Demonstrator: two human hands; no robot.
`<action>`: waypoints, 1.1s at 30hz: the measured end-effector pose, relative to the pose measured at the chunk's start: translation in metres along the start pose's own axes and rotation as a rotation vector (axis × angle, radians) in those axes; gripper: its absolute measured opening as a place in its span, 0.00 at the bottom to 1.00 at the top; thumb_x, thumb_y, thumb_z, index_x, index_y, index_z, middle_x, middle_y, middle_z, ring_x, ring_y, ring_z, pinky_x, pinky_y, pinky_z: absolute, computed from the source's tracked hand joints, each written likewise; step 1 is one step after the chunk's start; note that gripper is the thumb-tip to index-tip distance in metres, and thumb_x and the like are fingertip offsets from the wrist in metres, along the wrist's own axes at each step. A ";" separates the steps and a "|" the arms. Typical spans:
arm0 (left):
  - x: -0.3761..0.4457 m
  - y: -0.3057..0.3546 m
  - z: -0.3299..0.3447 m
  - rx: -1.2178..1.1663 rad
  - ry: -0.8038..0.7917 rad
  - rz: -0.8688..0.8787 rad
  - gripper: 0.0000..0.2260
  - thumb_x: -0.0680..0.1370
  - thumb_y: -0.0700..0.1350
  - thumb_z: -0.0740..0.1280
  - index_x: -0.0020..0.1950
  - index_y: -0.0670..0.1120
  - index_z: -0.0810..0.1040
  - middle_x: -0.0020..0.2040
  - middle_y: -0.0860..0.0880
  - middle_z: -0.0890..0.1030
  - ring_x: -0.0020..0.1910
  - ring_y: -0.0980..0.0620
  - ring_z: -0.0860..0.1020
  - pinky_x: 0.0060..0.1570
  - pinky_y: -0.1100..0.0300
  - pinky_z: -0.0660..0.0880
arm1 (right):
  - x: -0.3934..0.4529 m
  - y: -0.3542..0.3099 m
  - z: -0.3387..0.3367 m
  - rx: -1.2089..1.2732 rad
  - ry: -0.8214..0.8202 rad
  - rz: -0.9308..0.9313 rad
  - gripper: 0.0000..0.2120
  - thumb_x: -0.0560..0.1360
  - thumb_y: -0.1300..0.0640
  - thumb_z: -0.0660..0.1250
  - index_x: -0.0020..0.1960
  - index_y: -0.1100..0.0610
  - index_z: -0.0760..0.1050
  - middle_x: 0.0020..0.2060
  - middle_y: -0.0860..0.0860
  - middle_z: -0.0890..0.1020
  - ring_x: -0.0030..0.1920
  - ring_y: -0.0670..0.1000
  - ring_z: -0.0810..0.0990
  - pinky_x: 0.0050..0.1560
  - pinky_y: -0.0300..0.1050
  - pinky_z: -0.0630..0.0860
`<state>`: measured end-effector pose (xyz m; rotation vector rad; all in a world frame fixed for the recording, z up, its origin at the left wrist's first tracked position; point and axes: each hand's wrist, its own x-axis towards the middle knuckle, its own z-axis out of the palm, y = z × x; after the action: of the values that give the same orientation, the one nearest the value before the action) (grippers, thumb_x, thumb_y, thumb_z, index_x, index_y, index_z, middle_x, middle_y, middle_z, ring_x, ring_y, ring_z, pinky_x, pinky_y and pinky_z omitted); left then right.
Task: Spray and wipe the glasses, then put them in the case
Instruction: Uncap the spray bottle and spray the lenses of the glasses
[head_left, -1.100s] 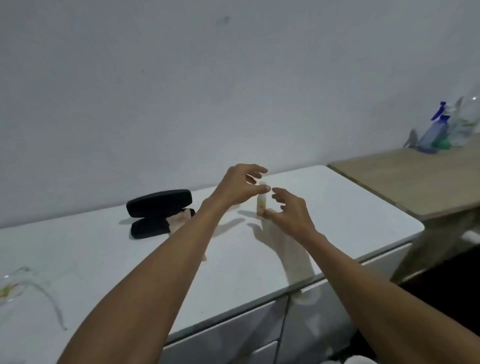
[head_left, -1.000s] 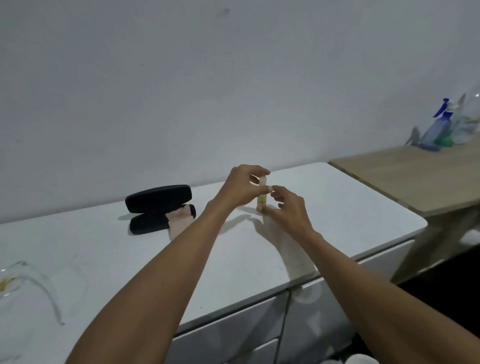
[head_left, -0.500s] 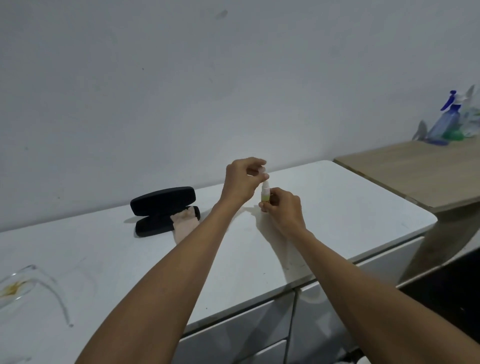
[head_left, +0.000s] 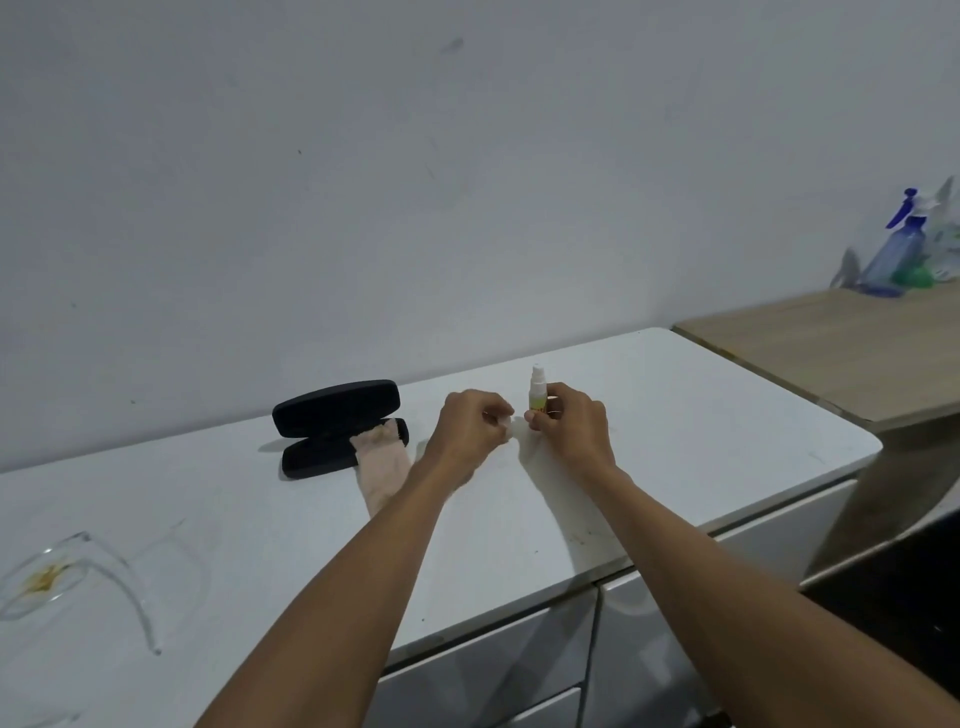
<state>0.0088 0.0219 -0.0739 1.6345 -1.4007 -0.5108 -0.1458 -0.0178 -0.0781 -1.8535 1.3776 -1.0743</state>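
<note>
Glasses: clear, transparent-framed glasses (head_left: 78, 577) lie on the white surface (head_left: 675, 431) at its near-left end, well apart from both hands; one lens carries a yellow-brown smear, and one temple arm extends toward the near edge.
Spray bottle: small white spray bottle with a yellow-green label (head_left: 537, 393), upright, nozzle uncovered and pointing up, base raised just above the surface or touching it; which cannot be told.
Right hand: right hand (head_left: 569, 423) grasps the lower body of the spray bottle, thumb and fingers curled round it; the nozzle and upper part stand clear above the fingers.
Left hand: left hand (head_left: 470, 428) is just beside the right hand, to its left, fingers curled inward with the tips pinched together on a small pale item that may be the bottle's cap; the item is too small to identify for certain.
Case: black, oblong hard-shell glasses case (head_left: 337, 428) sits open near the wall, left of the hands, lid raised behind the lower half.
Cloth: pale pink-beige wiping cloth (head_left: 382, 465) lies partly in the lower half of the case and hangs out over its front onto the surface, partly hidden by the left forearm.
Surface: white top of a cabinet with pale drawer fronts (head_left: 483, 675) below.
Adjacent table: light wooden table (head_left: 831, 348) adjoins on the right; a blue trigger spray bottle (head_left: 896, 249) stands at its far end with other blurred items.
</note>
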 end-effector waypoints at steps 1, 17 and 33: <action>0.000 -0.003 0.002 0.020 -0.007 0.011 0.13 0.67 0.28 0.75 0.48 0.42 0.87 0.40 0.46 0.84 0.41 0.44 0.83 0.48 0.50 0.84 | 0.000 0.000 0.001 -0.008 0.003 -0.004 0.11 0.76 0.56 0.72 0.58 0.56 0.81 0.49 0.54 0.87 0.49 0.55 0.82 0.48 0.46 0.74; 0.002 0.013 -0.062 0.148 -0.002 0.122 0.22 0.71 0.41 0.79 0.64 0.48 0.81 0.55 0.46 0.84 0.54 0.50 0.82 0.59 0.53 0.79 | -0.001 -0.046 0.007 0.022 0.110 -0.180 0.11 0.77 0.60 0.69 0.59 0.57 0.79 0.45 0.55 0.85 0.47 0.58 0.82 0.50 0.53 0.79; -0.161 -0.036 -0.311 0.333 0.472 -0.071 0.13 0.72 0.47 0.77 0.57 0.53 0.85 0.51 0.51 0.85 0.55 0.54 0.82 0.56 0.57 0.77 | -0.110 -0.230 0.153 0.271 -0.228 -0.677 0.35 0.79 0.62 0.63 0.82 0.45 0.55 0.38 0.48 0.76 0.35 0.46 0.75 0.36 0.40 0.68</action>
<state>0.2278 0.2816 0.0181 1.9185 -1.1116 0.0819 0.0823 0.1532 0.0059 -2.1962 0.4378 -1.2341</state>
